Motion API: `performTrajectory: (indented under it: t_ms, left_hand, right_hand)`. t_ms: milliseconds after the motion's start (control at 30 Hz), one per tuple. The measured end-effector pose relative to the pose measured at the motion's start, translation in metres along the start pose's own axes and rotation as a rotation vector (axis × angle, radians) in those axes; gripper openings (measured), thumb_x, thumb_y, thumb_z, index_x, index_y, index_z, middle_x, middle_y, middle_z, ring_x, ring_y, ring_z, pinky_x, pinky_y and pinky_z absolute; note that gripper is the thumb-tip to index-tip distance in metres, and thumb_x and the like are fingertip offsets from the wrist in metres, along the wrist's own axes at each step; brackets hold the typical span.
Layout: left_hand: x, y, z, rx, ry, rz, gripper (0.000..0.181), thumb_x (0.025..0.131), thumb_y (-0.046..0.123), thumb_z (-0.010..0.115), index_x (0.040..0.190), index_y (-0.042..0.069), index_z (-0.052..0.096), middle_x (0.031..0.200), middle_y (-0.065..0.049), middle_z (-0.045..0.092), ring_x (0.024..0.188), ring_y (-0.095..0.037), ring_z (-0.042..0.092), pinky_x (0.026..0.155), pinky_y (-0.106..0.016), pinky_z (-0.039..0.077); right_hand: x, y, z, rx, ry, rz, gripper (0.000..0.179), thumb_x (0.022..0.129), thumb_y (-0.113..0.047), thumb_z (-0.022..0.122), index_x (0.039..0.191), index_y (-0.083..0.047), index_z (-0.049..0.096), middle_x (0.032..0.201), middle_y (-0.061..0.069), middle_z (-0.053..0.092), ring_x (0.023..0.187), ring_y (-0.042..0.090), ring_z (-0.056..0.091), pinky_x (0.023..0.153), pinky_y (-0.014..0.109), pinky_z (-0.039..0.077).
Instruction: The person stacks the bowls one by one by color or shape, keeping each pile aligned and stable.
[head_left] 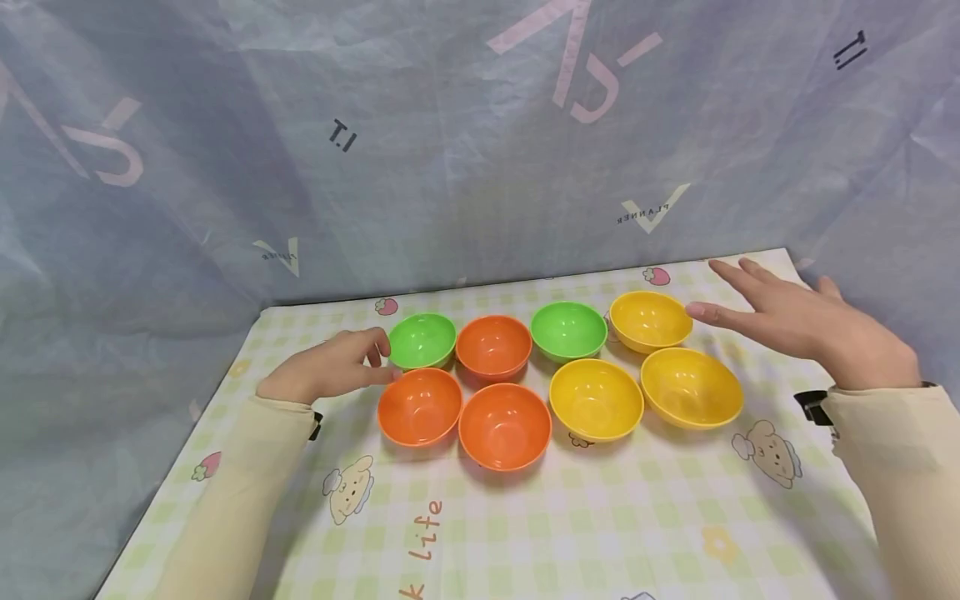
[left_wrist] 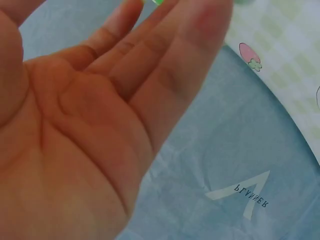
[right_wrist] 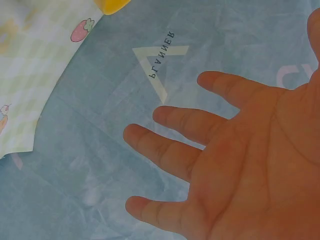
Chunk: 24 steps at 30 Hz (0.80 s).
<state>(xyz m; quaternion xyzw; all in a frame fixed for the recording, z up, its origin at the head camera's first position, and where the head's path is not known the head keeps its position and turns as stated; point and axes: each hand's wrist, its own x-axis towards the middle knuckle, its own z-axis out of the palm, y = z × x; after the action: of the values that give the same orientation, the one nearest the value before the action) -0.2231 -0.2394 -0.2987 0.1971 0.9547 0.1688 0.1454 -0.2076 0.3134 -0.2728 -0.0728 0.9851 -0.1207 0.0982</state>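
Observation:
My left hand (head_left: 333,367) is at the left end of two rows of small bowls, fingers slightly bent. Its fingertips are right at the rim of a green bowl (head_left: 422,342), and its thumb tip overlaps the edge of an orange bowl (head_left: 420,408). In the left wrist view the palm faces the camera with nothing in it. To the right, my right hand (head_left: 795,321) is raised with fingers spread, its thumb near the rim of the back yellow bowl (head_left: 651,321). A front yellow bowl (head_left: 692,389) stands below that thumb. The right palm (right_wrist: 240,160) holds nothing.
Between the hands stand an orange bowl (head_left: 494,346) and a green bowl (head_left: 568,331) in back, with an orange bowl (head_left: 505,427) and a yellow bowl (head_left: 596,400) in front. A checked cloth (head_left: 585,517) covers the table; a grey-blue sheet (head_left: 450,167) hangs behind it.

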Motion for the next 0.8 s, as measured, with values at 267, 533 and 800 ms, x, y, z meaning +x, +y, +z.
performTrajectory:
  t_ms: [267,533,800]
  left_hand:
    - [0.007,-0.004,0.011,-0.021,-0.072,0.026,0.029,0.099,0.029,0.071,0.115,0.005,0.068,0.104,-0.009,0.070,0.090,-0.023,0.064,0.082,-0.042,0.053]
    - [0.011,0.000,0.020,-0.042,-0.145,0.003,0.027,0.099,0.024,0.070,0.117,0.004,0.074,0.088,-0.003,0.070,0.072,-0.017,0.061,0.073,-0.036,0.050]
    - [0.012,0.000,0.024,-0.060,-0.171,0.016,0.018,0.100,0.010,0.067,0.115,0.003,0.074,0.076,-0.002,0.065,0.061,-0.018,0.060,0.066,-0.032,0.045]
  right_hand:
    - [0.004,0.000,0.004,-0.001,-0.010,-0.017,0.100,0.104,-0.075,0.041,0.172,-0.011,0.007,0.170,0.038,0.007,0.151,0.064,0.015,0.103,0.091,0.000]
    - [0.005,0.001,0.008,0.000,-0.029,-0.023,0.100,0.105,-0.075,0.041,0.171,-0.005,0.012,0.166,0.042,0.015,0.147,0.067,0.021,0.101,0.090,0.011]
    - [0.006,0.000,0.011,-0.001,-0.041,-0.019,0.101,0.104,-0.076,0.039,0.171,-0.005,0.012,0.166,0.040,0.019,0.146,0.067,0.024,0.101,0.090,0.014]
